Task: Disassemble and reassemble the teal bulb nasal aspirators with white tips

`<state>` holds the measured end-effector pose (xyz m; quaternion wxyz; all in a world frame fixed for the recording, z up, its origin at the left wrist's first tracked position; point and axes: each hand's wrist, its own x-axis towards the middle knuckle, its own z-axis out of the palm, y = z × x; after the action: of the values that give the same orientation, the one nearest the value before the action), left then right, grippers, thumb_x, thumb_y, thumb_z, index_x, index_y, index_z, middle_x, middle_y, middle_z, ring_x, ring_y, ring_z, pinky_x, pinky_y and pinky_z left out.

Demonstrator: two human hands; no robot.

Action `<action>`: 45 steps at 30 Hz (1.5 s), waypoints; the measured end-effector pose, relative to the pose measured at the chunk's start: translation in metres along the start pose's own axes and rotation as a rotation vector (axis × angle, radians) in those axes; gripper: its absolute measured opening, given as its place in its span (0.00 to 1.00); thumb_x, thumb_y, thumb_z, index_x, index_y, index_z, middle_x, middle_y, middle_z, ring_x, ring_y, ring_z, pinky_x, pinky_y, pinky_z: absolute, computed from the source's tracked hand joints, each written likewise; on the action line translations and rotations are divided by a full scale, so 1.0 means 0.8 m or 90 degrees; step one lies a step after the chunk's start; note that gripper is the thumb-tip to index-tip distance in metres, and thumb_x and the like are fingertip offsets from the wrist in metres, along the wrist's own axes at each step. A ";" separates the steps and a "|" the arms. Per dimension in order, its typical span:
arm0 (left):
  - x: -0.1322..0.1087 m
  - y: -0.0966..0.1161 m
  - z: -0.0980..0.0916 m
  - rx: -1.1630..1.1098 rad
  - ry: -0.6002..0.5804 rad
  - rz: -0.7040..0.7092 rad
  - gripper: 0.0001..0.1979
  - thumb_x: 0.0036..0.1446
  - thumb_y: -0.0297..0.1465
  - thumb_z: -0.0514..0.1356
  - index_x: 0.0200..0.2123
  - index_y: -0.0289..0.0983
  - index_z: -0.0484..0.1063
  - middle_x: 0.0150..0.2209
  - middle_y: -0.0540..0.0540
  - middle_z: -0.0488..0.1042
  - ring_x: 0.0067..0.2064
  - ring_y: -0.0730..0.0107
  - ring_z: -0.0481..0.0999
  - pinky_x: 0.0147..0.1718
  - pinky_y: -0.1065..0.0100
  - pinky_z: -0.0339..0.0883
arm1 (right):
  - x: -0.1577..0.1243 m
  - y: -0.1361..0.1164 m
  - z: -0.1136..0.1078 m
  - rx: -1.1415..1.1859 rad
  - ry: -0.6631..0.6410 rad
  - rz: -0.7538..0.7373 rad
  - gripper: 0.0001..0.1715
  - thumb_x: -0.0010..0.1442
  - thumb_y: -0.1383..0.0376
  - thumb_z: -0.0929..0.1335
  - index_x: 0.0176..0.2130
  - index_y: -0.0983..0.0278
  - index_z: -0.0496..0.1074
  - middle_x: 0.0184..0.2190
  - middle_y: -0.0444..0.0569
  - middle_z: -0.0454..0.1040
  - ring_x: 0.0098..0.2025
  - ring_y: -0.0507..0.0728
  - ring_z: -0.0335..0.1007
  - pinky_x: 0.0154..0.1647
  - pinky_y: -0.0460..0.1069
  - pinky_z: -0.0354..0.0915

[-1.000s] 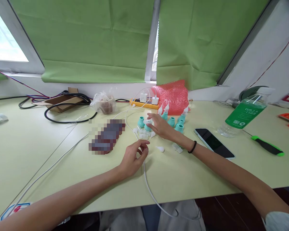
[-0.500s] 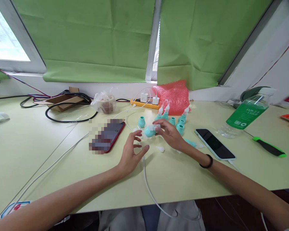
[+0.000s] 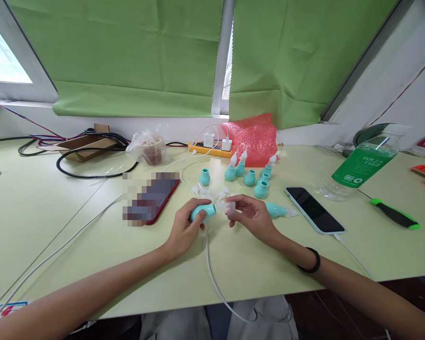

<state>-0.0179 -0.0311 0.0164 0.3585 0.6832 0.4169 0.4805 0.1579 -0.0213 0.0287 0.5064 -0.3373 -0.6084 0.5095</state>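
Observation:
A teal squeeze bulb (image 3: 204,212) lies in the grip of my left hand (image 3: 184,225), its open neck turned right. Between the thumb and fingers of my right hand (image 3: 250,215) is a small translucent plastic piece (image 3: 226,207), close to the bulb's neck; whether the two touch I cannot tell. Several teal bulbs (image 3: 250,177) stand upright behind my hands, some bare-necked and some with clear pointed tips (image 3: 243,156). Small white tips (image 3: 207,191) lie just beyond my left hand. Beside my right hand a bulb with a clear tip (image 3: 276,210) lies on its side.
A red-edged phone (image 3: 163,198) lies left and a charging phone (image 3: 315,210) right. Farther right are a green-labelled bottle (image 3: 363,165) and a screwdriver (image 3: 395,215). At the back are a yellow power strip (image 3: 212,150) and red bubble wrap (image 3: 251,139). A white cable (image 3: 212,274) crosses the table's front.
My left hand, open earlier, has closed on the teal bulb, which has moved left and toward me. My right hand has come nearer me, now pinching the translucent piece.

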 end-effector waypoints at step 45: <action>-0.008 -0.005 0.004 0.346 -0.012 0.228 0.13 0.50 0.36 0.56 0.36 0.36 0.71 0.27 0.46 0.70 0.26 0.72 0.69 0.24 0.73 0.61 | -0.001 0.005 0.004 0.161 -0.136 0.352 0.14 0.47 0.58 0.67 0.26 0.69 0.68 0.16 0.45 0.71 0.13 0.45 0.61 0.12 0.40 0.56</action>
<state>-0.0168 -0.0354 0.0093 0.0770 0.8209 0.3995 0.4007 0.1549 -0.0218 0.0245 0.3201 -0.3688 -0.4752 0.7319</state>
